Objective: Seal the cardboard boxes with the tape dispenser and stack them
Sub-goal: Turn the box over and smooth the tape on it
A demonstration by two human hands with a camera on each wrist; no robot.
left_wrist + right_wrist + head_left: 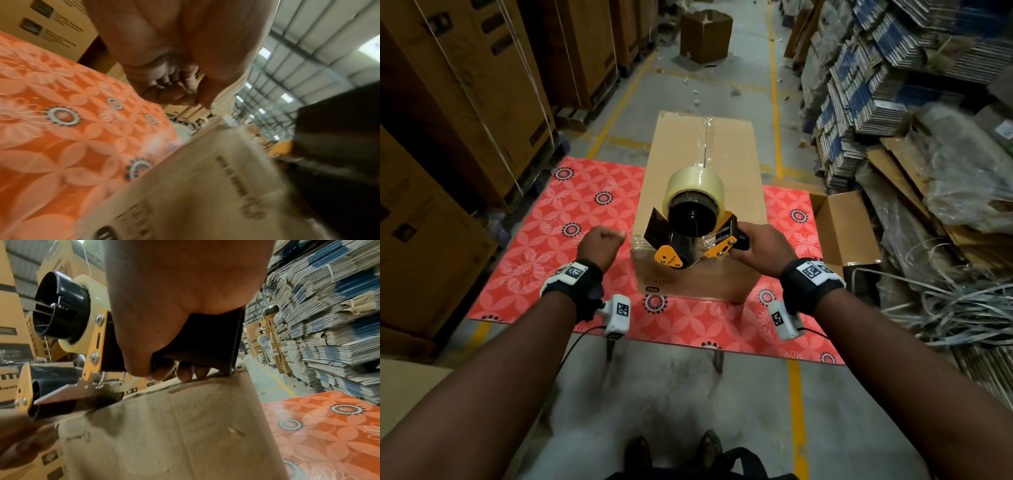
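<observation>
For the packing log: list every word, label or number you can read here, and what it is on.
No text reads with certainty.
Tape dispenser: small print on its yellow side plate, too small to read.
Cardboard box: print on its near face, blurred in every view.
Big cartons on the left: dark labels, unreadable.
Wrist bands: square code markers only, no words.

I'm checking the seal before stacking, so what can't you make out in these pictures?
- Tape end at the box near edge: head view, hidden by the tape dispenser.
- Print on the box side: left wrist view, motion-blurred.
- Dispenser handle: mostly covered by the right hand.
</observation>
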